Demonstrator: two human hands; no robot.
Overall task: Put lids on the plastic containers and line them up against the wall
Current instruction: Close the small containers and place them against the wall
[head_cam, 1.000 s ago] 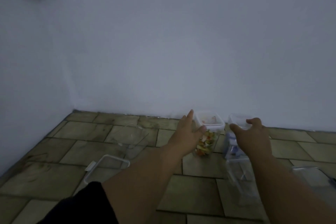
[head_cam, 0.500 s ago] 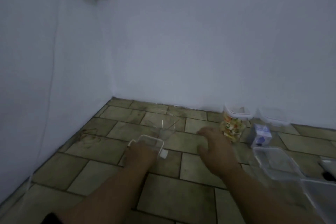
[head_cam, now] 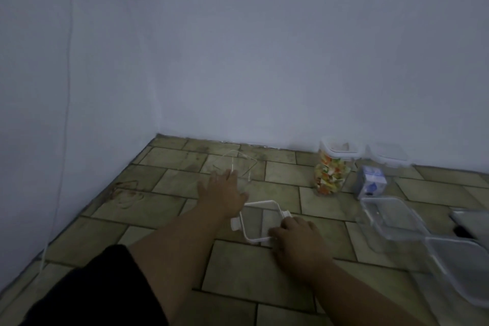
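The lid (head_cam: 261, 219), a clear square with a white rim and clip tabs, is lying flat on the tiled floor (head_cam: 158, 235), well out from the back wall (head_cam: 291, 61). The right hand (head_cam: 300, 237) is holding it at its near right corner. Its grip is clamped on the rim, with the fingers curling over the edge and the thumb lying along the near side.

Just beyond the lid, the clear container (head_cam: 239, 164) is standing upright and uncovered, nearer the wall but not against it. The left hand (head_cam: 225, 194) is reaching toward it with its grip apart and the fingers stretched forward. The fingertips are lying at the container's near wall, though whether they are touching it cannot be told.

To the right, a tall jar (head_cam: 332, 172) of orange, yellow and green pieces is sitting close to the wall with its cover on. Just beside it a second covered tub (head_cam: 389, 159) is standing, with a blue and white carton (head_cam: 371, 180) showing through its side. Nearer the camera on the right, an open tub (head_cam: 391, 217) is resting on the floor. A larger clear tub (head_cam: 460, 270) is overlapping its near corner. A dark flat object (head_cam: 469, 221) is showing at the right edge, too dim to identify.

A thin cable (head_cam: 66, 114) is running down the left wall. Black fabric (head_cam: 92, 288) is filling the lower left corner by the left forearm.
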